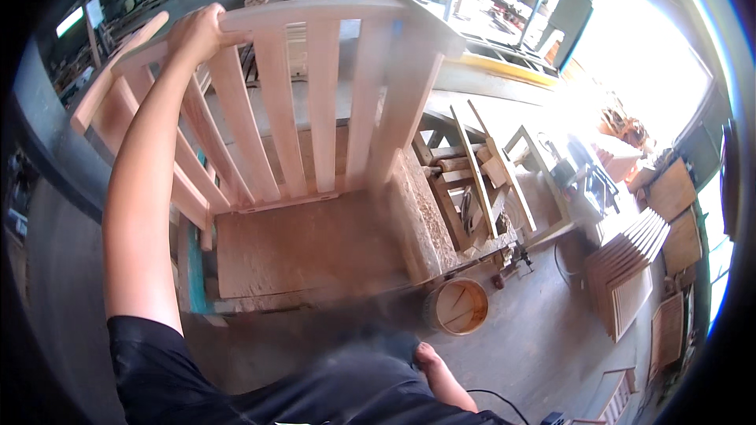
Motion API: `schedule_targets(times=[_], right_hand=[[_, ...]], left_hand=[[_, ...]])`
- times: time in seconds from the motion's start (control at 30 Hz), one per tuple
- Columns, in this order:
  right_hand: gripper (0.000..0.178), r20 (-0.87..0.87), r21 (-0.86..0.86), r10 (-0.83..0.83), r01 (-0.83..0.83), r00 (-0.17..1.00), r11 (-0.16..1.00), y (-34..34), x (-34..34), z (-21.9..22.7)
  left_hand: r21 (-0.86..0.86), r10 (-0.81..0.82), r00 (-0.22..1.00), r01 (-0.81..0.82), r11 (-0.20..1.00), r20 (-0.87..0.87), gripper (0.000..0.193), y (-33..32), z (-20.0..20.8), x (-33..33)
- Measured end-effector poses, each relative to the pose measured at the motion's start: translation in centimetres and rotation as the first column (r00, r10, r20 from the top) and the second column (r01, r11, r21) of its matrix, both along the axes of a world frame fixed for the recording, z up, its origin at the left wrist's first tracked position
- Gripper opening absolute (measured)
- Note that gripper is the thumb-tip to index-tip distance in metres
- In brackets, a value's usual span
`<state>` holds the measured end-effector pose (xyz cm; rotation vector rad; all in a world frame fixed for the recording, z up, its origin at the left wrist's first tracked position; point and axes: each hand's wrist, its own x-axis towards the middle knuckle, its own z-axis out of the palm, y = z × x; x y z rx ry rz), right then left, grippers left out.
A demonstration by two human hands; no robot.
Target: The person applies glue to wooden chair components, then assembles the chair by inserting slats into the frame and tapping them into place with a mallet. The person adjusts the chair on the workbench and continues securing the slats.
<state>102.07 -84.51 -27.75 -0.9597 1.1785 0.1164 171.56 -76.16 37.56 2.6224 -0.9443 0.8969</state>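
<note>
A pale, unpainted slatted wooden frame (pixel 319 102) stands upright on a brown work board (pixel 307 248). My left arm reaches far forward across its left part. Up at the curved top rail, my left hand (pixel 197 34) is closed over the wood. Low at the centre right, close to my body, is my right hand (pixel 426 356). Its fingers look curled against a dark, blurred shape, and what they hold cannot be made out. The frame's right end is smeared by haze or blur.
A round bucket (pixel 457 307) stands on the floor beside the rough-edged block (pixel 425 212). Narrow wooden strips (pixel 476 173) lie over a stand to the right. Stacked wooden panels (pixel 626 267) lean farther right. A black cable (pixel 504 401) runs near my right arm.
</note>
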Motion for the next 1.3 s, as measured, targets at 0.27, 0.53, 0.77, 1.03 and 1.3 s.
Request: schedule_targets(times=[0.27,0.53,0.77,1.03,1.3], right_hand=[[0.022,0.002,-0.009,0.166,-0.166,0.986,0.986,-0.4,6.4,-1.1],[0.022,-0.008,-0.067,0.264,-0.264,0.964,0.962,-0.3,10.9,-0.6],[0.022,-0.203,-0.245,0.093,-0.142,0.975,0.959,0.0,3.6,2.8],[0.017,-0.105,-0.107,-0.237,0.226,0.966,0.968,-0.6,-7.5,10.7],[0.045,0.55,0.167,-0.324,0.279,0.77,0.946,-6.4,-7.6,24.6]], left_hand=[[0.01,-0.012,0.996,0.011,1.0,0.086,0.083,0.8,-0.7,1.2],[-0.014,-0.01,0.998,0.01,1.0,0.054,0.086,0.8,-0.6,1.4],[0.008,0.03,0.998,-0.031,0.999,0.062,0.089,0.6,-0.3,0.9],[0.011,-0.008,1.0,0.007,1.0,0.004,0.094,0.1,0.0,0.9],[-0.022,-0.021,1.0,0.02,1.0,-0.009,0.087,0.3,-0.4,1.8]])
